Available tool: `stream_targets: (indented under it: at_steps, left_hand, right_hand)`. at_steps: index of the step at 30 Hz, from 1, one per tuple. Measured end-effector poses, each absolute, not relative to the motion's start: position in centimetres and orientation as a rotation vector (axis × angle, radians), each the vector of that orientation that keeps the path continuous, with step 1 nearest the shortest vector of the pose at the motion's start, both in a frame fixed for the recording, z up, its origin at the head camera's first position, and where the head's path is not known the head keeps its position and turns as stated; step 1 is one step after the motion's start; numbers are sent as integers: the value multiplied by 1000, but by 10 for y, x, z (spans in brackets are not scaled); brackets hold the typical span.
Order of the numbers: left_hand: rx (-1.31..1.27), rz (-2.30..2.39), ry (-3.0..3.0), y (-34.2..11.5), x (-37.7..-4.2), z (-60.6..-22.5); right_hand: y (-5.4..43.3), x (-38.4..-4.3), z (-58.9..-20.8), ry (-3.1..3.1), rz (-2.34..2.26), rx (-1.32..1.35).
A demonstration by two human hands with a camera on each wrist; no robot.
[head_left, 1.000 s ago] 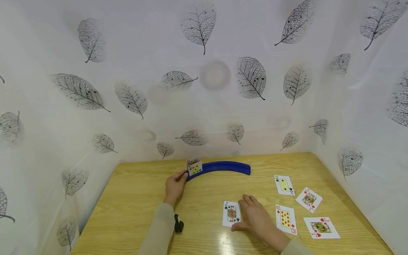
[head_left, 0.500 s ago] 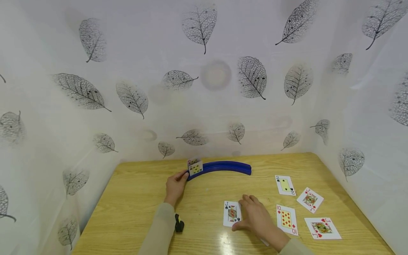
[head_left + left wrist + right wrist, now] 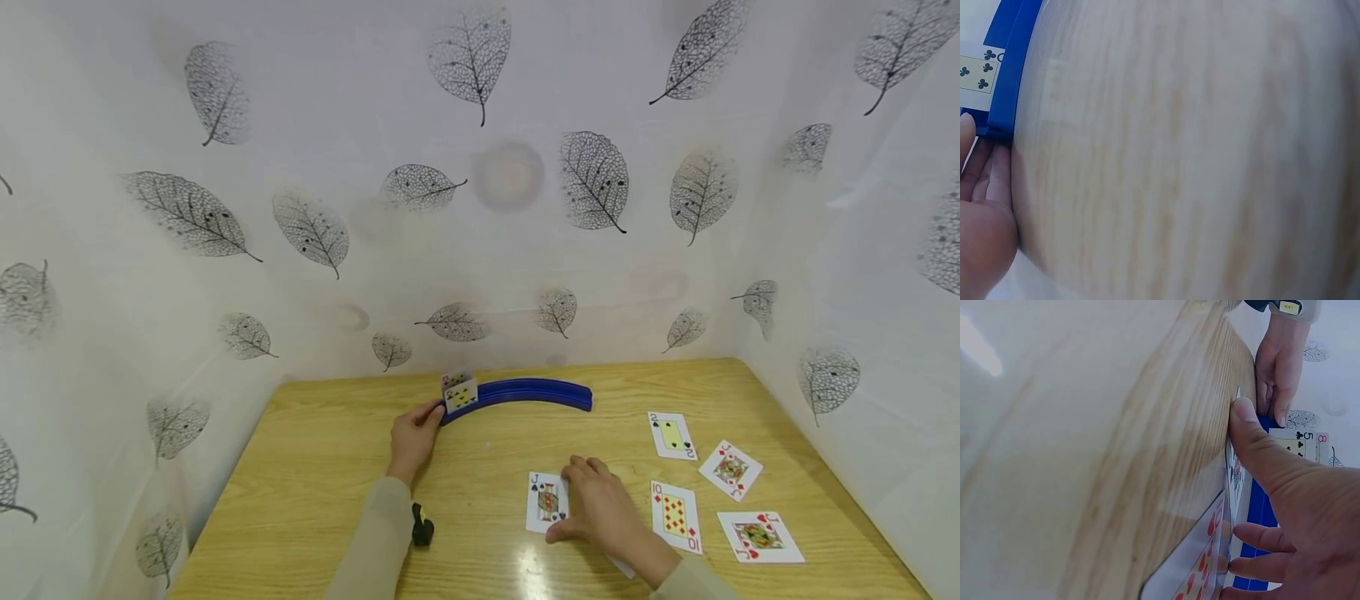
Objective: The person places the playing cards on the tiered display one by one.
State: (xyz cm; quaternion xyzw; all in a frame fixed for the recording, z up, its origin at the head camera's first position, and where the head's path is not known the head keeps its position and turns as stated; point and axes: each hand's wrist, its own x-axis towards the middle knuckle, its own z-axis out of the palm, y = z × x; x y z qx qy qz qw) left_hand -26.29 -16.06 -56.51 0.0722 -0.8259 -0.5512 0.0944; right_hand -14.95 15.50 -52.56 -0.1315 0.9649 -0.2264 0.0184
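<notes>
My left hand (image 3: 413,437) grips the near-left end of a curved blue card holder (image 3: 536,389), thumb in front and fingers behind. Two playing cards stand in that end; the front one is a five of clubs (image 3: 1291,442), with a red eight (image 3: 1322,439) behind it. Over a jack of spades (image 3: 543,502) flat on the table, my right hand (image 3: 603,510) rests with spread fingers. Its thumb touches the card's lower edge, and the fingertips are at its upper right. Beneath the palm lies a card with red pips (image 3: 1197,572), mostly hidden in the head view.
To the right lie a two of spades (image 3: 672,435), a jack of diamonds (image 3: 731,471), a ten of diamonds (image 3: 675,517) and a jack of hearts (image 3: 761,537). A black wrist device (image 3: 422,527) shows beside my left sleeve. Leaf-print curtains (image 3: 510,275) enclose the wooden table (image 3: 300,500).
The view has shifted very slightly. Both hands and the cards otherwise stay in place.
</notes>
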Motion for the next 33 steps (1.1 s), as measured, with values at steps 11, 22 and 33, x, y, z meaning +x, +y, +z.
stream_targets:
  at_steps: [11, 22, 33]
  left_hand:
    - [213, -1647, -2447, -160, -262, -564]
    - [223, -1653, -2437, -159, -262, -561]
    - [212, -1638, -2426, -158, -263, -561]
  right_hand:
    - [156, -150, -530, 3013, -671, -415]
    - [156, -152, -530, 3023, -713, -396]
    - [150, -160, -529, 2939, -967, -346]
